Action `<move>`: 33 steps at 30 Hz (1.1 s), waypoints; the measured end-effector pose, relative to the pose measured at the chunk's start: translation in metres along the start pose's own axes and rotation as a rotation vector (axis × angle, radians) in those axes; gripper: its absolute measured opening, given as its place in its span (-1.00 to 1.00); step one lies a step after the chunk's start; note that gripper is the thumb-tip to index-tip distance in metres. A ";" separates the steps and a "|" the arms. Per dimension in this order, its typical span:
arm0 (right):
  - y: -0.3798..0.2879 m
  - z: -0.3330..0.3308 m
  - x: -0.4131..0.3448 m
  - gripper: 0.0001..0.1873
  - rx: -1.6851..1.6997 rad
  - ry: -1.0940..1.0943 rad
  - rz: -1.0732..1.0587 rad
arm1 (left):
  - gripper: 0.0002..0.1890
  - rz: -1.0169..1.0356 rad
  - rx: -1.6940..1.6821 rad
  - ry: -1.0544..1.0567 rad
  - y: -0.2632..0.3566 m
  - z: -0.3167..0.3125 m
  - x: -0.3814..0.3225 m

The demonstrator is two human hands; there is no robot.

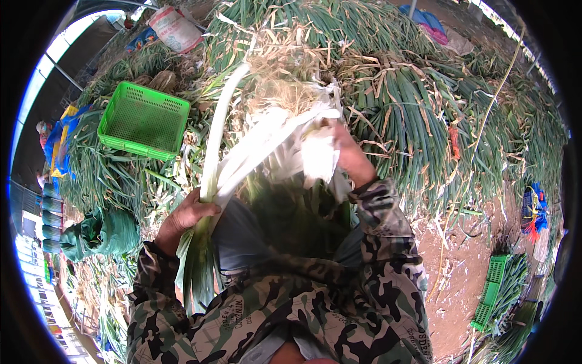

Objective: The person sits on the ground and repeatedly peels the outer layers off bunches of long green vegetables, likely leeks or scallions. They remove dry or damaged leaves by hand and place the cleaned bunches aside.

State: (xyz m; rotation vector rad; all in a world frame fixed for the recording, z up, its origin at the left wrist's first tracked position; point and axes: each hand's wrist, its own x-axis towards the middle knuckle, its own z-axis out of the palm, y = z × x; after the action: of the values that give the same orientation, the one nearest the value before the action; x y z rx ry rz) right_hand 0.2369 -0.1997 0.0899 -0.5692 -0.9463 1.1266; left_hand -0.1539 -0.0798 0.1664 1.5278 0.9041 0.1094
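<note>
My left hand (186, 216) is closed around several long green onions (223, 113), just where the white stalks turn green. Their leaves hang down over my left sleeve, and the white ends point up and to the right. My right hand (348, 148) is at the upper right end of a white stalk, by pale, overexposed peeled sheaths (320, 157); its fingers are blurred, and I cannot tell what they grip. Behind the stalks lies a heap of white onion bases with stringy tan roots (286, 93), between my hands and the piles of leaves.
A green plastic crate (145, 120) rests on the onions at the left. Large piles of green onions (409, 109) stretch across the front and right. A green sack (109, 232) stands at lower left, a printed white sack (175, 29) at upper left, and another green crate (491, 291) at lower right.
</note>
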 end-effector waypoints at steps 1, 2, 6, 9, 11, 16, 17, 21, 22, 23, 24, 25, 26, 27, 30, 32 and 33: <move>0.010 0.004 0.005 -0.53 -0.117 -0.005 -0.032 | -0.28 0.001 0.015 -0.018 0.007 0.003 0.001; 0.022 0.002 0.010 -0.54 -0.406 0.047 -0.022 | -0.28 0.002 0.030 -0.037 0.011 0.005 0.003; 0.038 0.021 0.015 -0.55 -0.489 0.049 0.103 | -0.26 -0.030 0.035 -0.055 0.004 -0.004 0.000; 0.018 0.034 0.015 -0.62 -0.979 0.141 0.177 | -0.23 -0.011 0.032 -0.095 0.003 -0.007 -0.007; -0.003 0.011 0.014 -0.68 -1.290 0.327 0.048 | -0.28 0.015 -0.047 -0.108 -0.003 -0.003 -0.008; -0.082 -0.161 -0.039 -0.78 -1.314 1.202 0.103 | -0.43 0.038 0.239 -0.157 -0.005 -0.003 -0.001; -0.096 -0.175 -0.060 -0.71 -1.470 1.196 0.106 | -0.40 0.023 0.213 -0.151 -0.013 -0.012 -0.006; -0.131 -0.218 -0.198 -0.56 -2.101 1.133 0.302 | -0.45 -0.019 0.275 -0.124 -0.017 -0.020 -0.007; -0.119 -0.209 -0.218 -0.56 -2.070 1.109 0.437 | -0.46 -0.004 0.324 -0.120 -0.019 -0.023 -0.012; -0.112 -0.194 -0.226 -0.63 -2.011 1.036 0.758 | -0.46 0.015 0.336 -0.092 -0.022 -0.025 -0.021; -0.110 -0.205 -0.278 -0.68 -2.088 1.048 0.812 | -0.46 0.072 0.345 -0.107 -0.023 -0.021 -0.015; -0.105 -0.212 -0.322 -0.72 -2.230 0.923 0.848 | -0.45 0.117 0.354 -0.106 -0.025 -0.019 -0.011; -0.096 -0.217 -0.361 -0.73 -2.227 0.858 0.736 | -0.45 0.152 0.354 -0.095 -0.023 -0.017 -0.012; -0.088 -0.223 -0.400 -0.77 -2.483 0.719 0.481 | -0.45 0.121 0.308 -0.088 -0.023 -0.016 -0.014; -0.151 -0.243 -0.500 -0.83 -2.649 0.052 0.939 | -0.43 0.075 0.225 -0.110 -0.027 -0.015 -0.005; -0.154 -0.258 -0.489 -0.84 -2.509 0.082 1.127 | -0.39 0.122 0.215 -0.096 -0.040 -0.021 -0.009; -0.162 -0.269 -0.475 -0.84 -2.466 0.164 1.194 | -0.38 0.150 0.208 -0.102 -0.047 -0.023 -0.009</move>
State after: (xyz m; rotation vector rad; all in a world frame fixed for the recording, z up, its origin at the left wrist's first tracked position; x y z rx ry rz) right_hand 0.4894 -0.6813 -0.0793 -3.4023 -1.4644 0.0415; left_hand -0.1947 -0.0714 0.1338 1.7786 0.7368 0.0454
